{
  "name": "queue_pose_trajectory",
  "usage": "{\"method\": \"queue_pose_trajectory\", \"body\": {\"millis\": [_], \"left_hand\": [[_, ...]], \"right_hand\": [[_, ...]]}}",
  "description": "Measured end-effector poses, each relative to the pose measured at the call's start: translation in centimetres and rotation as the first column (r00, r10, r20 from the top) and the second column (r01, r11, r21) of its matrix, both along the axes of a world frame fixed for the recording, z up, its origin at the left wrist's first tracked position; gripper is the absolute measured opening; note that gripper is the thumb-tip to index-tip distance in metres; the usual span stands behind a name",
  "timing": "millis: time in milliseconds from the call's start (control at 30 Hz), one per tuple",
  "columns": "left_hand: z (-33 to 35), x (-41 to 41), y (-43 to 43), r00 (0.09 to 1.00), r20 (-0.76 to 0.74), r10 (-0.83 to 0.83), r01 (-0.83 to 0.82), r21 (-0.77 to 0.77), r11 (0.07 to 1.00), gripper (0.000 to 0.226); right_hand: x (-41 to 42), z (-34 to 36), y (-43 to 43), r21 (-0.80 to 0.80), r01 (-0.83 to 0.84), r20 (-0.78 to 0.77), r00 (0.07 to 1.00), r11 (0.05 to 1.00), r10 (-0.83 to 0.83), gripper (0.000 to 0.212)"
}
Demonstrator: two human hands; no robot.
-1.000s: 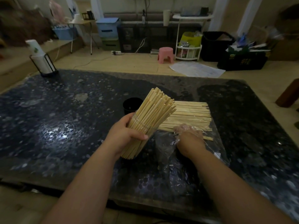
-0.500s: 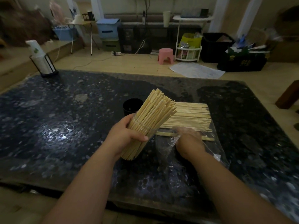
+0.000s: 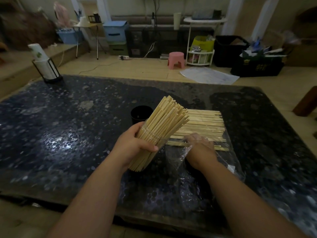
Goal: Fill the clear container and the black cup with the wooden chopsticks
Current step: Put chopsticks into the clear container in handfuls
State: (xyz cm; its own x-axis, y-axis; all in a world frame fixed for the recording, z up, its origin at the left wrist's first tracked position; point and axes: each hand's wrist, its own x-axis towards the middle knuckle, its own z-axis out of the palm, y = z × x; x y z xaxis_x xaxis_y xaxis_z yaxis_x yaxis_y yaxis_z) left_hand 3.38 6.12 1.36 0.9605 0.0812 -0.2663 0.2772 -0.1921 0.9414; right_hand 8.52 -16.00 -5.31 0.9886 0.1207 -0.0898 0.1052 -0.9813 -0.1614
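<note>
— On the dark speckled surface (image 3: 51, 134), near its middle, where do things stand?

— One clear container (image 3: 151, 148), tilted away from the person and packed tight with wooden chopsticks (image 3: 164, 121). The left hand (image 3: 135, 145) is wrapped around its wall, thumb across the front. One black cup (image 3: 141, 114) stands just behind it, upright; from this angle it looks empty, though its bottom is too dark to be sure.

— And the other hand?

— The right hand (image 3: 199, 150) is tucked inside a clear plastic bag (image 3: 228, 162), palm down, fingers curled over the nearest loose sticks. Whether it has actually pinched any, I cannot tell through the film.

— How many left to sort?

— One flat pile (image 3: 204, 124) lying on the bag, far too many to count singly. Two hands, two vessels, one bag.

— How should the step go?

— My judgement: the container is nearly full, so take a thin pinch, align the ends, and slide them in along the tilt. Keep the left hand firm so the bundle does not fan out. Larger handfuls should suit the cup.
</note>
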Motion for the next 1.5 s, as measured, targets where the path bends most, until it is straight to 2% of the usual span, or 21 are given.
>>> {"method": "queue_pose_trajectory", "body": {"millis": [300,567,767,967,1067,1200,1300,1400,1500], "left_hand": [[0.2,0.0,-0.1,1.000,-0.004,-0.006,0.006,0.018,1.000,0.100],[-0.1,0.0,0.0,1.000,0.004,-0.003,0.003,-0.012,1.000,0.098],[0.0,0.0,-0.1,1.000,0.005,-0.004,0.004,0.009,1.000,0.106],[0.0,-0.4,-0.2,1.000,-0.004,0.002,-0.001,0.025,1.000,0.099],[0.0,-0.5,-0.3,1.000,-0.003,0.017,-0.017,0.013,1.000,0.106],[0.1,-0.7,-0.5,1.000,0.006,0.010,-0.010,0.029,1.000,0.096],[0.1,-0.8,-0.5,1.000,0.015,0.009,-0.010,0.031,0.999,0.099],[0.0,-0.7,-0.5,1.000,0.016,0.015,-0.015,0.021,1.000,0.105],[-0.2,-0.7,-0.4,1.000,0.015,0.012,-0.012,0.020,1.000,0.113]], "right_hand": [[-0.5,0.8,0.2,-0.028,0.033,-0.011,0.999,0.999,-0.033,0.045],[-0.9,0.8,0.1,0.026,0.032,-0.079,0.996,0.999,-0.029,0.025],[-2.5,0.5,-0.1,-0.011,0.040,-0.110,0.993,0.999,-0.041,0.027],[-4.6,0.6,0.0,-0.102,0.026,-0.077,0.996,0.994,-0.034,0.037],[-5.3,0.8,0.0,-0.084,0.037,-0.081,0.996,0.996,-0.044,0.038],[-6.1,1.7,-0.2,-0.048,0.037,-0.037,0.999,0.998,-0.039,0.035],[-6.5,2.8,-0.2,-0.039,0.010,-0.006,1.000,0.999,-0.011,0.035],[-6.6,3.8,-0.1,-0.063,-0.034,-0.054,0.998,0.997,0.031,0.033],[-6.9,4.6,-0.3,-0.040,-0.027,-0.116,0.993,0.999,0.022,0.043]]}}
